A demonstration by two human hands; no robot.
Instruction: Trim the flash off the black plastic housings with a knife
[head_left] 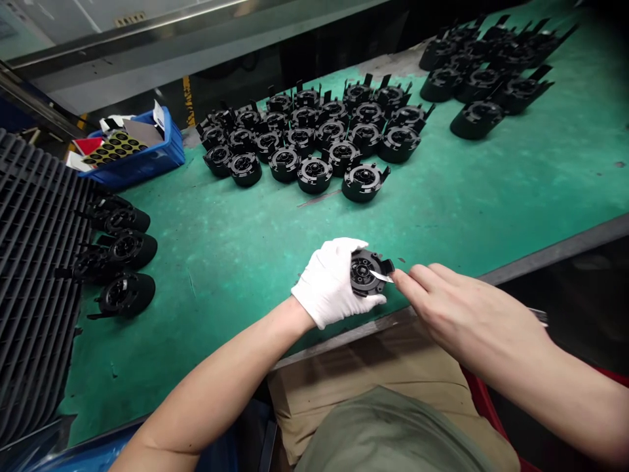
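My left hand (334,283), in a white glove, is closed around a round black plastic housing (364,272). It holds the housing near the table's front edge, its ringed inner face turned up and a black tab sticking out to the right. My bare right hand (452,301) is closed on a small knife (381,277) with a pointed, shiny blade. The blade's tip lies over the housing's inner face; whether it touches cannot be made out. My fingers hide most of the handle, and a metallic end shows behind the hand.
Rows of similar black housings (314,172) stand on the green tabletop (236,242). Another group (476,118) is at the back right, and several more (126,294) sit at left beside a dark ridged panel (34,275). A blue bin (147,157) holds sticker sheets.
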